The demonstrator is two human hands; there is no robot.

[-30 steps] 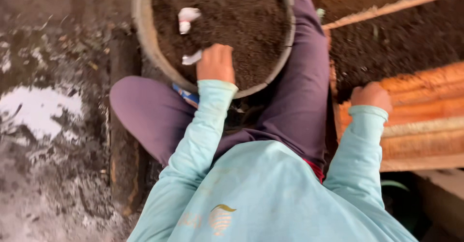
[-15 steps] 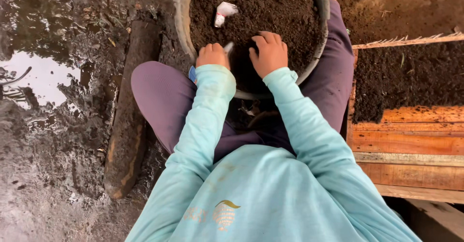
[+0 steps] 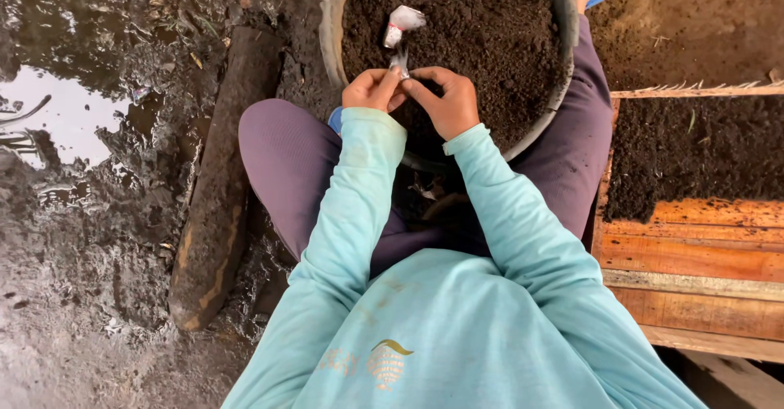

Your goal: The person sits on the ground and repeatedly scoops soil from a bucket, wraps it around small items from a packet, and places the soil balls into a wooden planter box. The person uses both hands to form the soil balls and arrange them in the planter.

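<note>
Pinching a small white plastic piece (image 3: pixel 399 64) between them, the left hand (image 3: pixel 371 89) and right hand (image 3: pixel 445 99) meet at the upper middle of the frame, over the near edge of a round basin (image 3: pixel 328 25) filled with dark soil (image 3: pixel 490 33). Both grips are closed on the piece, fingertips nearly touching. A second crumpled white piece (image 3: pixel 402 22) lies on the soil just above them. At the right edge, more soil sits in a wooden tray (image 3: pixel 694 246); a muddy log (image 3: pixel 220 188) and a puddle (image 3: pixel 57 115) lie on the left. Judging by the small size of the piece, working it well calls for fingertip pressure only, keeping it above the basin so nothing drops into the mud.
</note>
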